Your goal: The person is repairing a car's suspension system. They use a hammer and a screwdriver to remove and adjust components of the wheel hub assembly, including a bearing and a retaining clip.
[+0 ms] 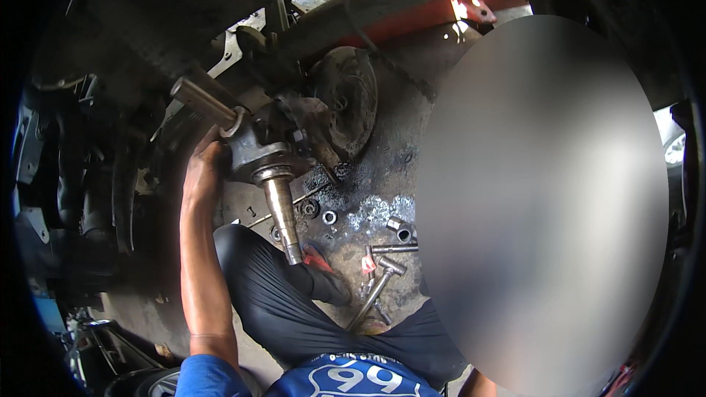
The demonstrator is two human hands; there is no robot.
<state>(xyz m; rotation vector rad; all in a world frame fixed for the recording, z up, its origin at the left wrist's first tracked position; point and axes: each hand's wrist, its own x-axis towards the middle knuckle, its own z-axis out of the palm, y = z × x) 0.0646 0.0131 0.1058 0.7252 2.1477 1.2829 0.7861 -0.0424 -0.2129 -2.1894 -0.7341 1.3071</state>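
Observation:
A steering knuckle (pixel 254 148) of greasy metal is in front of me, left of the middle. Its shiny tapered spindle (pixel 279 209) points down toward my left knee. From the knuckle's upper side a thick steel pin (pixel 200 101) slants up and to the left. My left hand (pixel 211 151) grips the knuckle from its left side; most of the fingers are hidden behind the metal. Of my right arm only a bit of forearm (pixel 482 384) shows at the lower edge. The right hand does not show, and a large blurred oval covers that side.
On the oil-stained floor (pixel 382 169) lie a hammer (pixel 379 290), a steel bar (pixel 395 248), sockets (pixel 403 234), a ring (pixel 329 217) and a round bearing-like part (pixel 309 209). A large round metal part (pixel 346 103) stands beyond the knuckle. A red beam (pixel 412 18) crosses the back, with dark vehicle parts overhead.

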